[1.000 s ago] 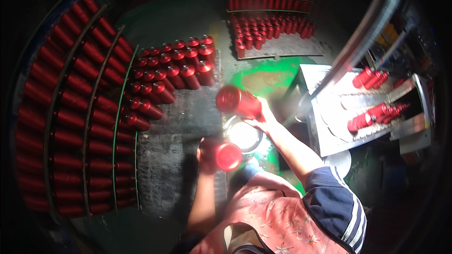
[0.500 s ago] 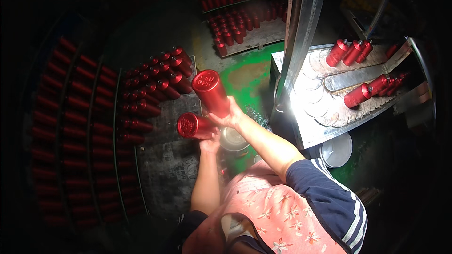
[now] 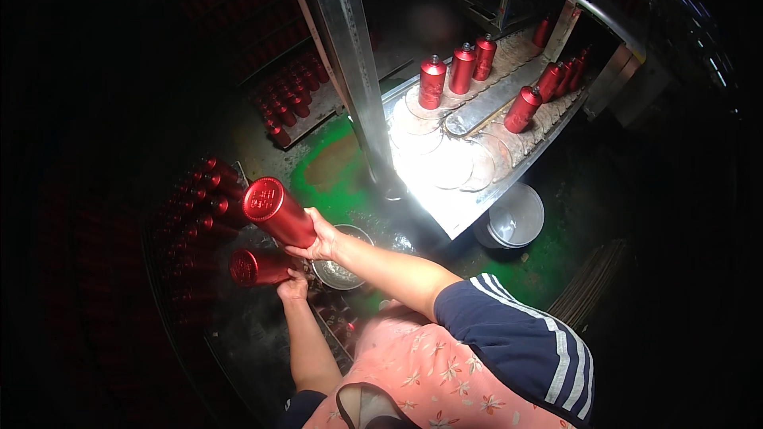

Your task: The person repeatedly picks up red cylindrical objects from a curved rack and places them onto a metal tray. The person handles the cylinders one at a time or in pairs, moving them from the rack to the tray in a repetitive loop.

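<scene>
A brightly lit conveyor (image 3: 433, 205) stretches away to the right. A grey bucket (image 3: 515, 218) stands just beside its near end; a basin (image 3: 343, 276) shows partly behind the right arm (image 3: 401, 274). Red bottles (image 3: 463, 71) stand in two rows on the conveyor. Left of centre, the upper bottle (image 3: 286, 218) and lower bottle (image 3: 266, 267) are tilted, bases outward. The right hand's (image 3: 319, 238) fingers wrap the upper; the left hand's (image 3: 294, 286), partly hidden, grip the lower.
</scene>
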Motion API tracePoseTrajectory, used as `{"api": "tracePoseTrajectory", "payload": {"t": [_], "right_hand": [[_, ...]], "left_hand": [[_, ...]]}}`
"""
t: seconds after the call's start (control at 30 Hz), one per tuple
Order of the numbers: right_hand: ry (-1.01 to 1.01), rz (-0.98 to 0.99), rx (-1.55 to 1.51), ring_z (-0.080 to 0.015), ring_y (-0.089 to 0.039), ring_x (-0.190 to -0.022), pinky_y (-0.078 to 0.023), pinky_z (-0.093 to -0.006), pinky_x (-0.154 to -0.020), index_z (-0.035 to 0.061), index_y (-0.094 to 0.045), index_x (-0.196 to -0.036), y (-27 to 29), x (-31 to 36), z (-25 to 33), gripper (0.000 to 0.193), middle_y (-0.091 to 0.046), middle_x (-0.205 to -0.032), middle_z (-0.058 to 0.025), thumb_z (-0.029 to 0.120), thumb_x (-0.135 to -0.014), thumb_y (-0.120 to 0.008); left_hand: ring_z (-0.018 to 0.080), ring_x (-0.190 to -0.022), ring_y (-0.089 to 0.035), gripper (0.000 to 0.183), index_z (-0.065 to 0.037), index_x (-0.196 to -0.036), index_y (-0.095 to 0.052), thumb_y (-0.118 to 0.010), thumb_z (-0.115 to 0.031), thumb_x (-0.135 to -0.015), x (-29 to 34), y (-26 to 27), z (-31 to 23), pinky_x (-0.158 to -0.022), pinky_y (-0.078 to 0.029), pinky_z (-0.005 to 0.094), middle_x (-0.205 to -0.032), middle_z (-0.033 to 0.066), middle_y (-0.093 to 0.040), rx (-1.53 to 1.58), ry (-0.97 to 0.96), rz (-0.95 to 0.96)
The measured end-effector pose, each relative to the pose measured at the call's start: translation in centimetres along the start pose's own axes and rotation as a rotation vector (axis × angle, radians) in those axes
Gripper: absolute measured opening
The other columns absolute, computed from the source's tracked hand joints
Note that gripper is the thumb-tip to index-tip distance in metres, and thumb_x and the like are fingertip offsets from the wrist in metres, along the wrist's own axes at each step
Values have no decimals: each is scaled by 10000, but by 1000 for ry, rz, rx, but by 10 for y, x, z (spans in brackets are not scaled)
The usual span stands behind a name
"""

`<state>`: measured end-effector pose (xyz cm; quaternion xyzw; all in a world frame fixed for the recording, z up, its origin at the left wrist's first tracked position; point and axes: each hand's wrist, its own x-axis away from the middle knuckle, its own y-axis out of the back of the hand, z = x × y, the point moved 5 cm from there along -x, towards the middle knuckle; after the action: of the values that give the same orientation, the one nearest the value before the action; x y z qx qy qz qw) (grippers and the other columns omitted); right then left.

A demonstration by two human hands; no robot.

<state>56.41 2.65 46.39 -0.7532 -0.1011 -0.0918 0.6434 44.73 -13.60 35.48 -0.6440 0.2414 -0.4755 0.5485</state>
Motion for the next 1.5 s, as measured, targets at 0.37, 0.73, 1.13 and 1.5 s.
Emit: {"api": "tracePoseTrajectory", "payload": {"t": [0.37, 0.73, 1.13, 1.5], "right_hand": [[383, -159, 115, -253, -577, -1142, -479, -478, -984, 140, -531, -1278, 114, 225, 64, 516, -585, -1284, -88, 516, -937, -436], [1419, -911, 780, -238, -621, -1024, -501, -351, -923, 100, -605, -1255, 117, 524, 279, 401, -625, -1123, -81, 211, -871, -637], [1350, -1590, 1612, -381, -363, -1238, -460, -434, -973, 367, -683, -1136, 125, 487, 412, 468, -371, -1378, -104, 171, -721, -772], [1846, -1281, 1281, -221, -536, -1044, -443, -317, -904, 44, -692, -1109, 175, 464, 195, 343, -504, -1195, -102, -70, -820, -545]], "left_hand": [[440, -1049, -603, 724, -41, -1403, -384, -524, -505, -865, 21, 29, 20, -759, -606, 480, -1336, 242, -501, -319, 108, -273], [164, -1084, -570, 415, -9, -1303, -577, -637, -80, -899, -83, -132, 404, -977, -425, 288, -1220, 90, -618, -1728, -83, 114], [418, -1204, -462, 471, -299, -1201, -675, -783, -188, -756, -147, -106, 642, -975, -470, 433, -1472, 238, -350, -1823, 40, 575], [115, -908, -635, 264, -21, -1154, -672, -635, -78, -899, 8, -75, 330, -755, -521, 266, -1060, 51, -697, -2040, -6, 268]]}}
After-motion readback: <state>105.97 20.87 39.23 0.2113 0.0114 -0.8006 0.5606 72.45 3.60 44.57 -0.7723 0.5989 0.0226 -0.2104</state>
